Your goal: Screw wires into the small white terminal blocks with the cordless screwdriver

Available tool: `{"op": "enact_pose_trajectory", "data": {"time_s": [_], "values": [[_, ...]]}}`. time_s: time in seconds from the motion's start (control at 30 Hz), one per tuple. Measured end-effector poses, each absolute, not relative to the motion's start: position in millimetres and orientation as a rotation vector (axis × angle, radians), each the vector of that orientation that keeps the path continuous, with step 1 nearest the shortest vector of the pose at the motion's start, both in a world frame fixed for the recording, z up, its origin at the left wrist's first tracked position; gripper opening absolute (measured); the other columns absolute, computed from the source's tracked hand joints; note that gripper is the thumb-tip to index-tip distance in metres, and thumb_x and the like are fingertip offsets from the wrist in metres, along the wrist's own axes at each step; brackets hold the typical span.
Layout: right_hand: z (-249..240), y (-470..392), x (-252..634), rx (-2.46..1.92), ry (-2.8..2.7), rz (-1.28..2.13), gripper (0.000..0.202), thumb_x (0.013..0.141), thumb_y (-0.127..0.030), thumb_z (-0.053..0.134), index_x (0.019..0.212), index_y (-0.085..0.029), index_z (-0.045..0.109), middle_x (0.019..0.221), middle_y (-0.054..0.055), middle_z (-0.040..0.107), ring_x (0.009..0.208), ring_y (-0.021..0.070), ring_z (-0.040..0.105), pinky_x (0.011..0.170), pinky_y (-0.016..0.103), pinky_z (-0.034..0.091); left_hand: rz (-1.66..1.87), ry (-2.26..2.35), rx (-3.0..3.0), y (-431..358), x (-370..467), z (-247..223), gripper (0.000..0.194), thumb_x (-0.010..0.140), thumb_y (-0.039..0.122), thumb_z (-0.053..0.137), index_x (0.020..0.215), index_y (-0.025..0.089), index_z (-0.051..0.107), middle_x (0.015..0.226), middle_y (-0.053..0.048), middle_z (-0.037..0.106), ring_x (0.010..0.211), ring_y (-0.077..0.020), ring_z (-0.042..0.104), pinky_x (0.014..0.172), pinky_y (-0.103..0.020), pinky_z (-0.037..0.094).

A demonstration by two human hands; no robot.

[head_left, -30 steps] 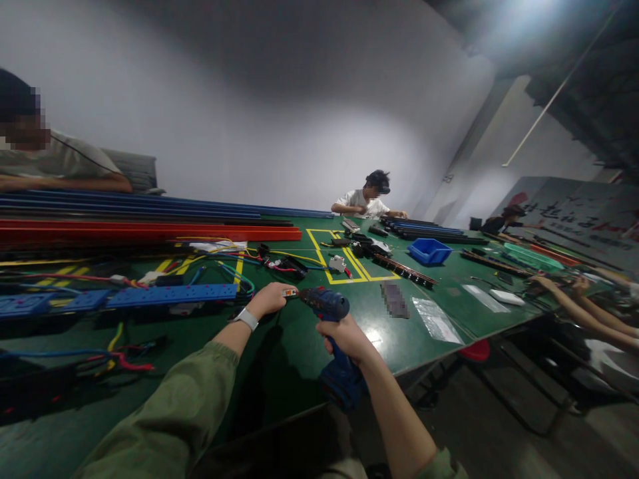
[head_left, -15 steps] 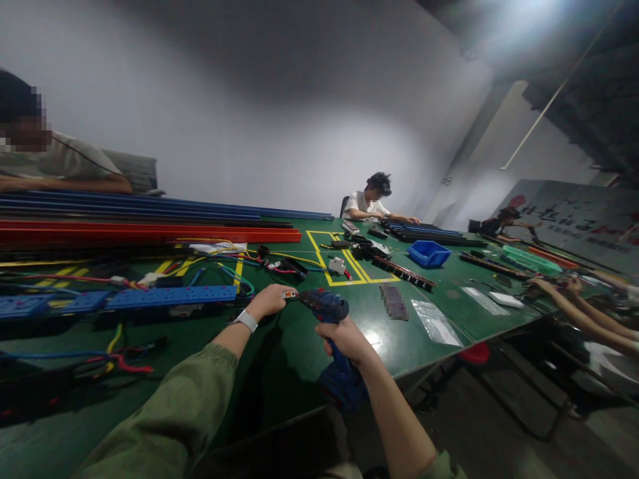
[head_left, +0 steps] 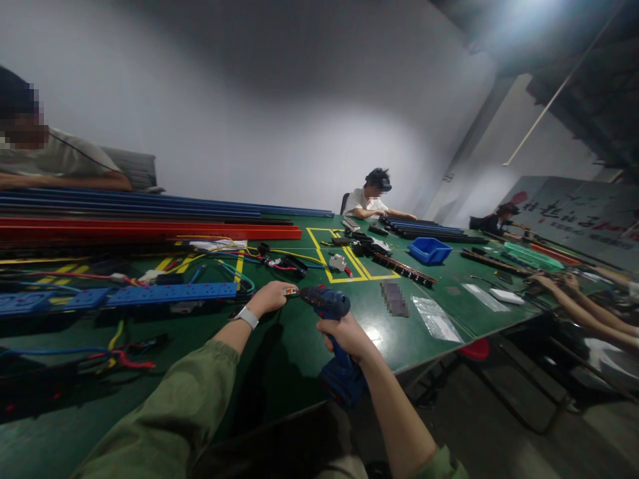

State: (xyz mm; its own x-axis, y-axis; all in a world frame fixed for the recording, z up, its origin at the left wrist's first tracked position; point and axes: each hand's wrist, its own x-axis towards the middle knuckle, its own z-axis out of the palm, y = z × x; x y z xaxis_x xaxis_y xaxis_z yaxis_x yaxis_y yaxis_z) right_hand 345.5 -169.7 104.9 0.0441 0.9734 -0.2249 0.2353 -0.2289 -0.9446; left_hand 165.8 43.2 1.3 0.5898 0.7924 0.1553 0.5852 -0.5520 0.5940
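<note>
My right hand (head_left: pixel 347 334) is wrapped round the grip of a blue cordless drill (head_left: pixel 329 303), whose nose points left. Just left of the drill's tip, my left hand (head_left: pixel 269 299) pinches a small white and orange part (head_left: pixel 289 291); its exact kind is too small to make out. The drill's tip is at or very close to that part, and I cannot tell whether they touch. Left of my left hand lies a blue socket strip (head_left: pixel 172 293) with wires around it.
Red and blue rails (head_left: pixel 239 231) lie along the back left of the green table. Coloured wires (head_left: pixel 124 352) spread at the left. A blue bin (head_left: pixel 429 251), a phone (head_left: pixel 394 299) and a plastic bag (head_left: pixel 435 319) lie to the right. Several people sit around the table.
Both hands stay nearly in place, with the drill held at the small part. The view has shifted very slightly.
</note>
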Motion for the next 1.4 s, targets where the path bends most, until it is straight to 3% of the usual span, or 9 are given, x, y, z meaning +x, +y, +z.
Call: {"op": "enact_pose_trajectory", "data": {"time_s": [1.1, 1.4], "values": [[101, -168, 347, -1.54, -1.273, 1.207, 0.012, 0.071, -0.021, 0.06, 0.081, -0.018, 0.053, 0.042, -0.008, 0.047, 0.037, 0.0098, 0.045, 0.041, 0.02, 0.031, 0.565, 1.128, 2.293, 31, 167, 17, 0.054, 0.068, 0.005, 0.054, 0.116, 0.022, 0.07, 0.113, -0.003, 0.072, 0.108, -0.0211, 0.064, 0.093, -0.024, 0.046], [102, -170, 345, -1.559, -1.251, 1.222, 0.011, 0.073, -0.023, 0.059, 0.079, -0.018, 0.052, 0.04, -0.007, 0.047, 0.036, 0.0094, 0.043, 0.04, 0.02, 0.031, 0.563, 1.108, 2.328, 40, 167, 6, 0.058, 0.068, 0.004, 0.051, 0.118, 0.026, 0.069, 0.114, -0.002, 0.072, 0.106, -0.0202, 0.065, 0.093, -0.024, 0.045]]}}
